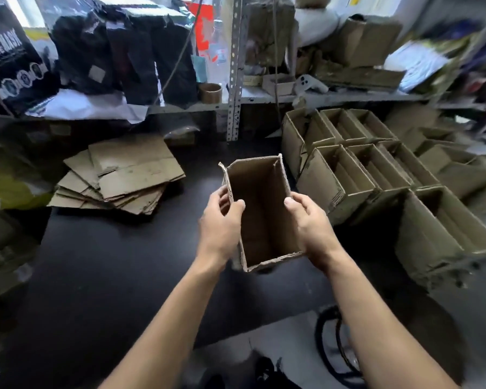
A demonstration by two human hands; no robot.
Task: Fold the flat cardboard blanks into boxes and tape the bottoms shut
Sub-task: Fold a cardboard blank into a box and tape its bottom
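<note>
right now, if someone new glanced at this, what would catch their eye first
The opened cardboard box at centre, gripped by the left hand and right hand on its long sides above the dark table. Next, the finished boxes packed in rows on the right, and the flat blanks stacked on the left.

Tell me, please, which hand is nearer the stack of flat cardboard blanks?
Left. The left hand grips the box's left wall, on the side facing the stack of flat blanks; the right hand grips the opposite wall, farther away.

two hands [222,220], one held box [261,211], one blank stack [124,175].
</note>
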